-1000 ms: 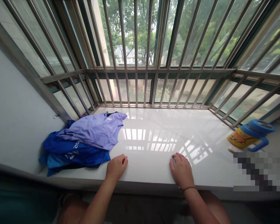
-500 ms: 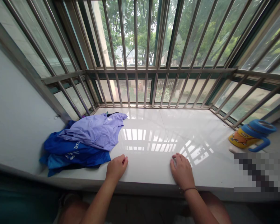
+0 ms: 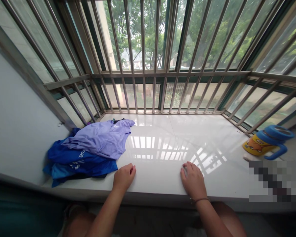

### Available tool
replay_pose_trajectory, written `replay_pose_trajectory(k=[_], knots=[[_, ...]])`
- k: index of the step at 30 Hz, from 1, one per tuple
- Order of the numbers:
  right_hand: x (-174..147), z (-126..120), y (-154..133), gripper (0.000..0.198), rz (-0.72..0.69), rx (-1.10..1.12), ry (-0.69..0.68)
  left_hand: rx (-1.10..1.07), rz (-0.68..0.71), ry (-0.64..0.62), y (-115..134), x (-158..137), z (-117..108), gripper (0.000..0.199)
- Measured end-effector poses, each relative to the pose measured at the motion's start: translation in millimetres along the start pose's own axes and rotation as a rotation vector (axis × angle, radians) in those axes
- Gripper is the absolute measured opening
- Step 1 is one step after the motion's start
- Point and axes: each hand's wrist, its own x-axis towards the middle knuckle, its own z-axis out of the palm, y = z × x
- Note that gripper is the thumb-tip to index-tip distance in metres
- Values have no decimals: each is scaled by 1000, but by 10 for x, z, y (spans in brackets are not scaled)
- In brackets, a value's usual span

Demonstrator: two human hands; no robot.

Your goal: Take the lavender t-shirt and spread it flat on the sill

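With the middle of the white sill (image 3: 158, 177) as the clock's centre and the window bars (image 3: 145, 95) at twelve, I see the left hand (image 3: 124, 177) at eight, curled into a loose fist near the front edge, just beside the blue garment (image 3: 88, 168). No cloth shows in it, though I can't see inside the curl. The right hand (image 3: 194, 181) sits at four, palm down, its fingers bent but parted, gripping nothing visible. At nine the lilac shirt (image 3: 98, 138) lies rumpled over the blue garment; at three there's a blue-and-yellow bottle (image 3: 258, 144), well apart. I'd judge that handling hasn't begun: both garments lie loose, neither lifted nor folded.
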Motion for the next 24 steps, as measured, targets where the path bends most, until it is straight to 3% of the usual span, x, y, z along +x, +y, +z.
replay_pose_trajectory(k=[24], knots=[[-7, 23, 6, 22, 5, 1, 4, 12, -14, -32, 12, -1, -17, 37]])
